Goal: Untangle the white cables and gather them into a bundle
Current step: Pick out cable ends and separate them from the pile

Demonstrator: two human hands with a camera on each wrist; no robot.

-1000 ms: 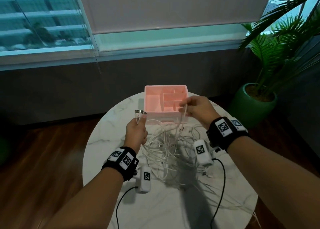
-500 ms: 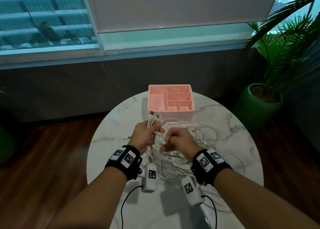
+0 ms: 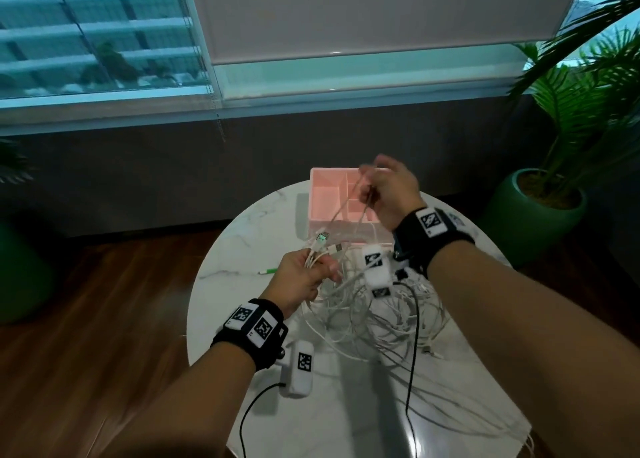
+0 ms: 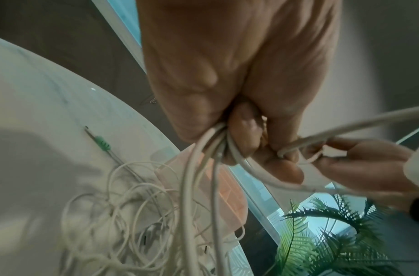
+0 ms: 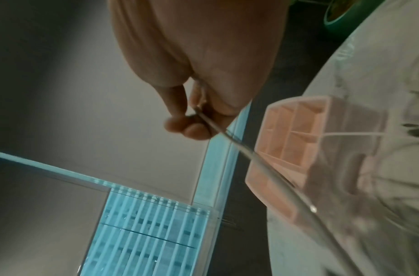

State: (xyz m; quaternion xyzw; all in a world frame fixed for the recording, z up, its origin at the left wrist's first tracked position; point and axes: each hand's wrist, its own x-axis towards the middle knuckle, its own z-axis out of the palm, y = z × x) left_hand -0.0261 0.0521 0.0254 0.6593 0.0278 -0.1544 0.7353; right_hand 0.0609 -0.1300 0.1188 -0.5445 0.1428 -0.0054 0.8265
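Observation:
A loose tangle of white cables [image 3: 374, 315] lies on the round marble table [image 3: 242, 249]. My left hand [image 3: 304, 277] grips several cable ends, whose plugs [image 3: 322, 241] stick up above the fist. In the left wrist view the strands [image 4: 203, 158] hang from the curled fingers down to the heap. My right hand [image 3: 388, 187] is raised over the pink box and pinches one white cable [image 3: 346, 204] that runs taut down toward the left hand. The right wrist view shows that cable [image 5: 251, 153] held between thumb and fingers.
A pink compartment box [image 3: 332, 198] stands at the table's far side. A green-tipped cable end [image 3: 268, 271] lies left of my left hand. A potted palm [image 3: 540, 201] stands on the wood floor at right. Some cables trail off the table's near right edge [image 3: 519, 433].
My right hand left the spot beside the left hand and rose up and away over the pink box, drawing one cable out. The left hand kept its grip on the cable ends.

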